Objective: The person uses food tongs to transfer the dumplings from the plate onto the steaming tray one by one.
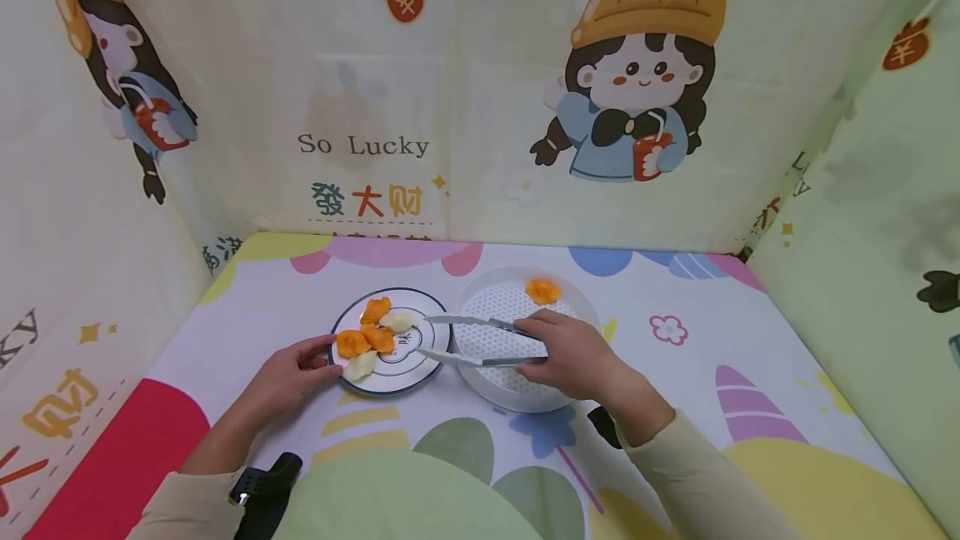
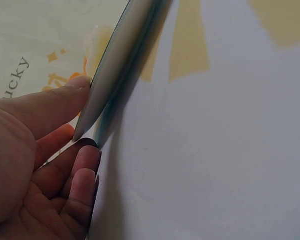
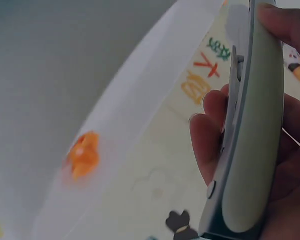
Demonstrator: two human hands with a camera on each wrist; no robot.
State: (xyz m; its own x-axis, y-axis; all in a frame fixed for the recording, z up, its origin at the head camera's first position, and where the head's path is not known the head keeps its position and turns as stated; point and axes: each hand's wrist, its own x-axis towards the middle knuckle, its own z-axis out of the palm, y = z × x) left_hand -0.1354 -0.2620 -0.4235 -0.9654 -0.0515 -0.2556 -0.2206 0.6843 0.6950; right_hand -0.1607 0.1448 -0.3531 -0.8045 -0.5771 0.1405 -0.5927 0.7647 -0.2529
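On the left of the head view, my left hand (image 1: 287,380) holds the rim of a white plate (image 1: 416,372) with dark blue rings; in the left wrist view its thumb lies along the plate's edge (image 2: 114,62). Several orange pieces (image 1: 352,344) and pale, whitish slices (image 1: 361,367) lie on the plate; what they are made of I cannot tell. My right hand (image 1: 576,357) grips metal tongs (image 1: 461,321) with pale handle grips (image 3: 252,140). The tongs' arms stand apart, tips over the plate's right side, nothing between them. Beneath the tongs' middle stands a round white basket (image 1: 480,394) with a perforated bottom.
One orange piece (image 1: 542,292) lies at the basket's far side. Plate and basket stand side by side on a patterned tablecloth (image 1: 645,457). Printed cloth walls (image 1: 495,107) enclose the back and both sides.
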